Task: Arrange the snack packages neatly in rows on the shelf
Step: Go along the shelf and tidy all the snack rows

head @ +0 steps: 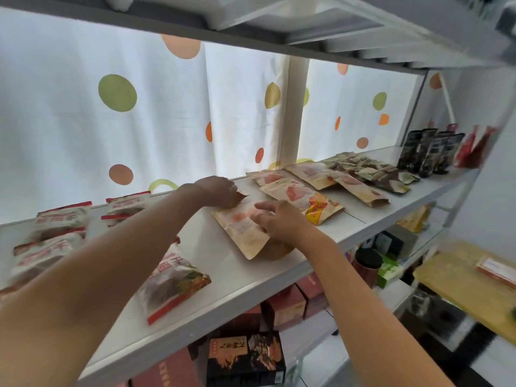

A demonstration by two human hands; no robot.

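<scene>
— Fingers of my left hand are curled round the top corner of a tan snack pouch and pinch it. What about the other side?

— Over there, the fingers of my right hand are spread apart and lie flat on the same pouch, pressing it down.

— Where does the pouch lie?

— Flat on the white shelf, near its middle, tilted at a slant, with its bottom end close to the front edge.

— And the other packs?

— Just to its right lies a row of similar tan pouches, overlapping. Farther right sit small sachets, then dark upright bags. To the left lie red-and-white bags, one under my left forearm. A dotted curtain hangs behind the shelf.
</scene>
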